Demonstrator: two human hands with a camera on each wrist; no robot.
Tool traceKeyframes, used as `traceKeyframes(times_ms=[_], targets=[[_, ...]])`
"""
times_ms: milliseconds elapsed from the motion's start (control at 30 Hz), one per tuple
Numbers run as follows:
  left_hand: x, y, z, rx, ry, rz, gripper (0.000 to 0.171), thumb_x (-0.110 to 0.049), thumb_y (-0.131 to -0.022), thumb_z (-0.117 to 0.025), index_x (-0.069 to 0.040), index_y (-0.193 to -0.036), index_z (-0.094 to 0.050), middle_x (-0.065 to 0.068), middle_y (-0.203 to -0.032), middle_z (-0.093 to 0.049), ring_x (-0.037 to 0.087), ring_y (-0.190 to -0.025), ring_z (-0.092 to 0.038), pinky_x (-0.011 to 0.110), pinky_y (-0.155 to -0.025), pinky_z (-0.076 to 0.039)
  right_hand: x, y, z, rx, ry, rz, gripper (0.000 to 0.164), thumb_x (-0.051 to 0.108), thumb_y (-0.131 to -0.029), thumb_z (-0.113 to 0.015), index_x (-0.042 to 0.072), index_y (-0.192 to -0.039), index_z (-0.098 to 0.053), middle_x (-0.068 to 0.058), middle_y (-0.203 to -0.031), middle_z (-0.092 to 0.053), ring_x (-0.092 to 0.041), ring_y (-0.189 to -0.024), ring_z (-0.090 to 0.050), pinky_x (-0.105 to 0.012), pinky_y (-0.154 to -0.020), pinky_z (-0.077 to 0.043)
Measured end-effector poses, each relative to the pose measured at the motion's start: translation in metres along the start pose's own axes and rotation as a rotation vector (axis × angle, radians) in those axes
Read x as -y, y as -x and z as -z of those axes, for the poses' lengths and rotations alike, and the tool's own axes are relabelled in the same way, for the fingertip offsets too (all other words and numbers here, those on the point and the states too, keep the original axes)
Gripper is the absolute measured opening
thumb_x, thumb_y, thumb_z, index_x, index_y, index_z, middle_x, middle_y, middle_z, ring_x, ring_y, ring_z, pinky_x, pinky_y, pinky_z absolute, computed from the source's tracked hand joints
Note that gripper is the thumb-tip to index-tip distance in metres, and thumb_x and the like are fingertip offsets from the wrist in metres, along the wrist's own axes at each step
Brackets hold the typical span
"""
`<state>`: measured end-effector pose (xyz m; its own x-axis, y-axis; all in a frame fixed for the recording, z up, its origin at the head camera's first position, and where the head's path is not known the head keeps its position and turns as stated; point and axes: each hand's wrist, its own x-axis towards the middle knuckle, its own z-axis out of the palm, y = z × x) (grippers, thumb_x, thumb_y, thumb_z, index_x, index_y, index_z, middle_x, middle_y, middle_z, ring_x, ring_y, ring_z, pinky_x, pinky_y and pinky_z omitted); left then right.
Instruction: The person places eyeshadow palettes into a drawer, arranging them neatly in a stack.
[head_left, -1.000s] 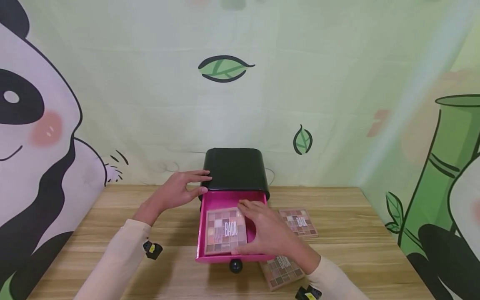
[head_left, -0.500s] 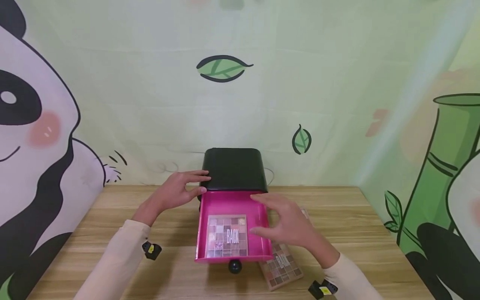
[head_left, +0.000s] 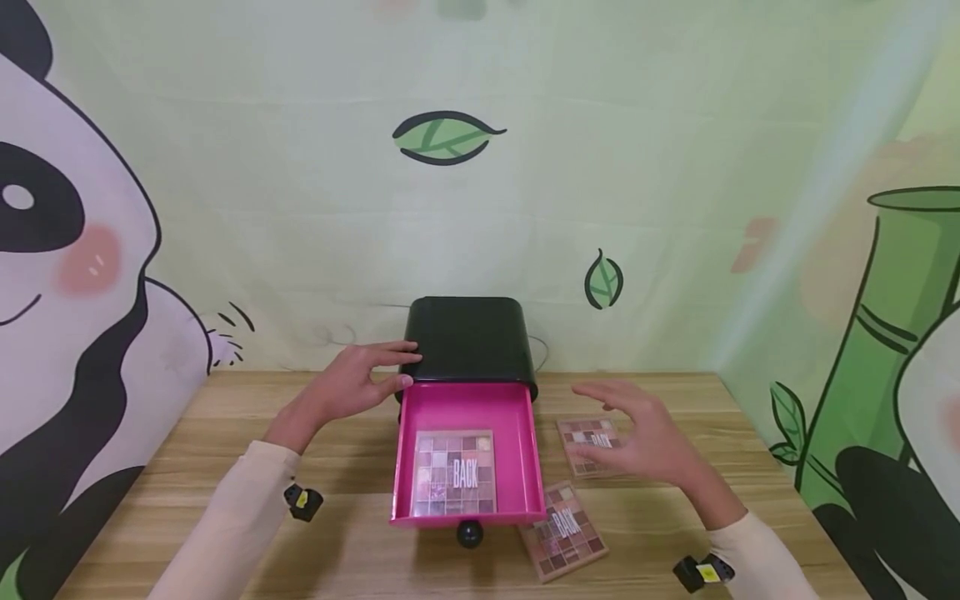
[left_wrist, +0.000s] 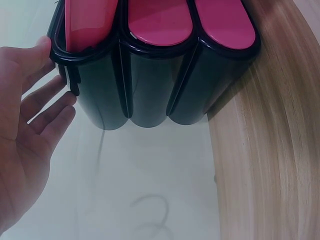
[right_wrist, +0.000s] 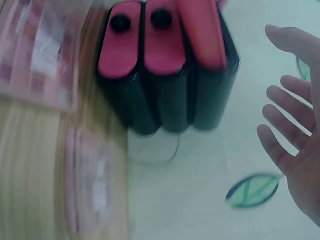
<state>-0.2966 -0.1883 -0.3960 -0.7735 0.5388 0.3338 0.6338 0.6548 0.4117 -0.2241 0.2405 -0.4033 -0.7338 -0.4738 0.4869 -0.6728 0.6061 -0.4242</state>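
Note:
A black drawer cabinet (head_left: pixel 467 337) stands at the back of the table with its pink top drawer (head_left: pixel 517 450) pulled out. One eyeshadow palette (head_left: pixel 453 473) marked BACK lies flat in the drawer, toward its left side. My left hand (head_left: pixel 358 382) rests on the cabinet's upper left edge, fingers extended; the left wrist view shows the thumb and fingers (left_wrist: pixel 47 112) along its side. My right hand (head_left: pixel 637 433) hovers with fingers spread and holds nothing. Below it, a second palette (head_left: pixel 581 435) on the table is partly hidden by the hand. A third palette (head_left: pixel 564 533) lies by the drawer's front corner.
Two more pink drawers (right_wrist: pixel 119 55) with black knobs sit pushed in beneath the top one. The top drawer's round knob (head_left: pixel 470 533) juts toward the front. A printed cloth (head_left: pixel 322 208) with a panda and leaves hangs behind the wooden table (head_left: pixel 322 517).
My right hand has let go of the palette, which now lies flat in the drawer, and has moved right over the table. My left hand stays on the cabinet.

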Motion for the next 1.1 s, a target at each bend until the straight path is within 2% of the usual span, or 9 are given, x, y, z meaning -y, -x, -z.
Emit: traceKeyframes(times_ms=[233,400,500,800,967,1100], targets=[[0.0,0.001,0.001,0.003,-0.003,-0.006,0.04,-0.031,-0.097,-0.071,-0.014,-0.134,-0.07,0.01,-0.145,-0.061,0.034,-0.136,-0.055,0.055,-0.106,-0.049,-0.046,0.018,0.002,0.049,-0.005,-0.097,0.08,0.031,-0.073,-0.092,0.015,-0.144,-0.059,-0.008,-0.143,-0.06,-0.027,-0.126,-0.058,-0.047,-0.088,-0.056],[0.0,0.001,0.001,-0.001,-0.002,-0.013,0.041,-0.031,-0.097,-0.071,-0.014,-0.134,-0.069,0.01,-0.144,-0.061,0.035,-0.135,-0.055,0.055,-0.105,-0.049,-0.073,0.029,-0.002,0.079,-0.041,-0.17,0.083,0.033,-0.074,-0.092,0.01,-0.145,-0.057,-0.012,-0.145,-0.059,-0.033,-0.128,-0.057,-0.051,-0.089,-0.055],[0.0,0.001,0.001,-0.003,-0.001,-0.016,0.041,-0.032,-0.097,-0.071,-0.014,-0.134,-0.069,0.011,-0.144,-0.061,0.036,-0.135,-0.056,0.056,-0.105,-0.049,-0.087,0.035,-0.007,0.118,-0.021,-0.213,0.086,0.036,-0.076,-0.09,0.007,-0.148,-0.053,-0.016,-0.147,-0.056,-0.037,-0.128,-0.056,-0.051,-0.091,-0.054],[-0.001,0.0,0.001,-0.001,-0.007,-0.012,0.041,-0.031,-0.097,-0.071,-0.013,-0.134,-0.069,0.012,-0.144,-0.061,0.036,-0.135,-0.055,0.055,-0.105,-0.049,-0.122,0.049,-0.024,0.187,-0.069,-0.309,0.088,0.033,-0.079,-0.086,0.0,-0.15,-0.046,-0.025,-0.152,-0.047,-0.051,-0.135,-0.046,-0.064,-0.098,-0.049],[-0.002,0.001,0.002,0.01,-0.013,-0.012,0.041,-0.031,-0.098,-0.07,-0.012,-0.135,-0.069,0.012,-0.145,-0.06,0.036,-0.135,-0.055,0.055,-0.105,-0.049,-0.138,0.052,-0.033,0.23,-0.092,-0.355,0.093,0.036,-0.078,-0.088,0.002,-0.152,-0.044,-0.025,-0.155,-0.044,-0.051,-0.139,-0.042,-0.068,-0.104,-0.043],[-0.002,0.001,0.002,0.008,-0.008,-0.012,0.041,-0.031,-0.098,-0.069,-0.013,-0.135,-0.069,0.012,-0.145,-0.06,0.036,-0.135,-0.055,0.055,-0.105,-0.049,-0.141,0.05,-0.036,0.27,-0.088,-0.387,0.1,0.041,-0.074,-0.09,0.004,-0.154,-0.043,-0.026,-0.155,-0.044,-0.05,-0.14,-0.041,-0.069,-0.107,-0.039]])
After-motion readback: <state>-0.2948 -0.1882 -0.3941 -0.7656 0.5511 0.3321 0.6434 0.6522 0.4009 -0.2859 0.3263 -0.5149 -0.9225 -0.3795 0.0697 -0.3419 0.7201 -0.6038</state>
